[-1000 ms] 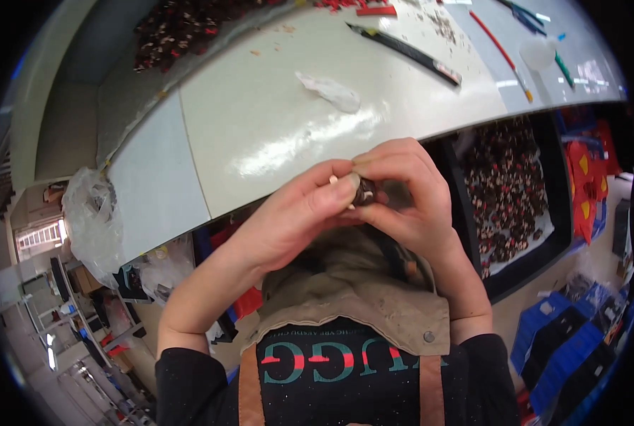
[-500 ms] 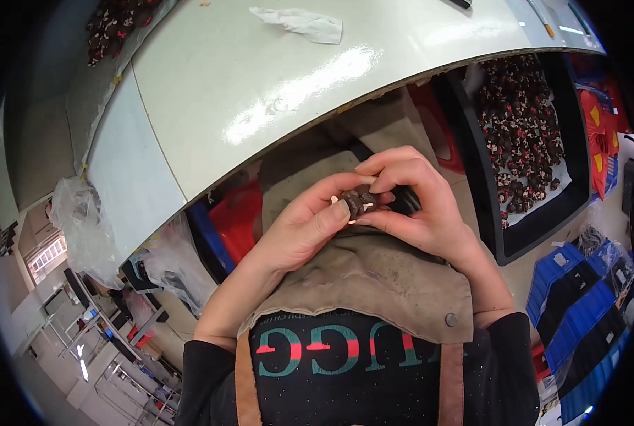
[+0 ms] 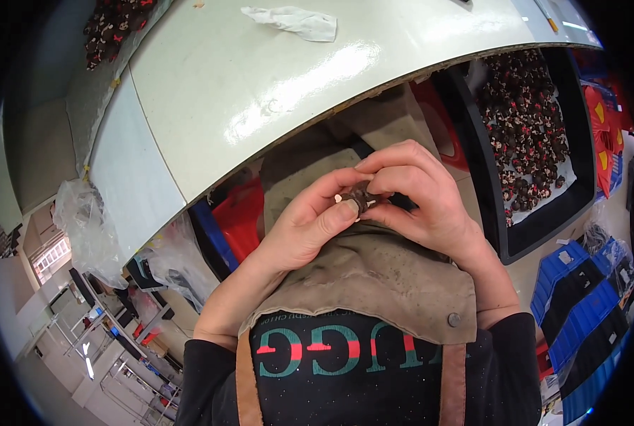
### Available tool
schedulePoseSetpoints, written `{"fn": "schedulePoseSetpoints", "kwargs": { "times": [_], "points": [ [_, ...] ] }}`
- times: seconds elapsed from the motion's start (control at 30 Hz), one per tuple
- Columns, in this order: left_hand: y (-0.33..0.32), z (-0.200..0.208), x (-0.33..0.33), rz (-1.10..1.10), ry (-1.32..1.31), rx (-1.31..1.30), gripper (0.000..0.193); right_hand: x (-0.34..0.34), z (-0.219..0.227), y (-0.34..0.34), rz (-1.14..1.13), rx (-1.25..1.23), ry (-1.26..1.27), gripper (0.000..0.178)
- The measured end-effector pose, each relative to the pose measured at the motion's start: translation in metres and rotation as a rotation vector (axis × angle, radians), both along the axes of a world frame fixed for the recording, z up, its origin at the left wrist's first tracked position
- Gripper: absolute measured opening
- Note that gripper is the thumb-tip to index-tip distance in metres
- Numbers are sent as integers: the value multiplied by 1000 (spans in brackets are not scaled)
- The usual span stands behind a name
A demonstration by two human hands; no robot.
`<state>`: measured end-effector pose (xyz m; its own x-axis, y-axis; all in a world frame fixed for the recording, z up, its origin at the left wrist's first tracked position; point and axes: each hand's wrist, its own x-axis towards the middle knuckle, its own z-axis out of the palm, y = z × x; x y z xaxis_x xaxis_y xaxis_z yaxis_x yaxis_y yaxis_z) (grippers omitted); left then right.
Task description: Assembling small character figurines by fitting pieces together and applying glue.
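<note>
Between my fingertips, over my lap, is a small dark-brown figurine (image 3: 360, 197) with cream-coloured bits. My left hand (image 3: 308, 221) pinches it from the left, with the thumb across its front. From the other side, the bent fingers and thumb of my right hand (image 3: 425, 193) close on it as well. The fingers cover much of the piece, so its exact shape is hard to make out. A brown apron (image 3: 373, 273) spreads beneath both hands.
The pale table (image 3: 203, 92) curves ahead, with a crumpled white cloth (image 3: 295, 23) on it. Similar brown, cream and red pieces (image 3: 118, 28) lie at the far left. A black crate (image 3: 498, 213) of many more stands at right, near blue crates (image 3: 579, 298).
My right fingers have closed in and cover more of the figurine, which has turned slightly. The whole view has shifted a little; both hands stay over the lap.
</note>
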<state>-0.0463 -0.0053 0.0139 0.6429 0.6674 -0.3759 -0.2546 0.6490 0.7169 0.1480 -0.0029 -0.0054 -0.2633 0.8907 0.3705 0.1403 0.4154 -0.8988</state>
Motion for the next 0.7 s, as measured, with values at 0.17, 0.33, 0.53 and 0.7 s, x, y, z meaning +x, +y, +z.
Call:
{"fn": "schedulePoseSetpoints", "kwargs": {
  "times": [0.17, 0.33, 0.53, 0.7],
  "points": [
    [-4, 3, 0, 30, 64, -42, 43, 0, -2, 2, 2, 61, -30, 37],
    [-9, -1, 3, 86, 61, -52, 45, -3, -3, -6, -26, -40, 15, 37],
    [-9, 8, 14, 116, 146, -90, 62, -8, -10, -14, -126, -40, 50, 44],
    [-12, 3, 13, 122, 51, -56, 45, -7, -11, -14, -143, 12, -14, 44]
  ]
}}
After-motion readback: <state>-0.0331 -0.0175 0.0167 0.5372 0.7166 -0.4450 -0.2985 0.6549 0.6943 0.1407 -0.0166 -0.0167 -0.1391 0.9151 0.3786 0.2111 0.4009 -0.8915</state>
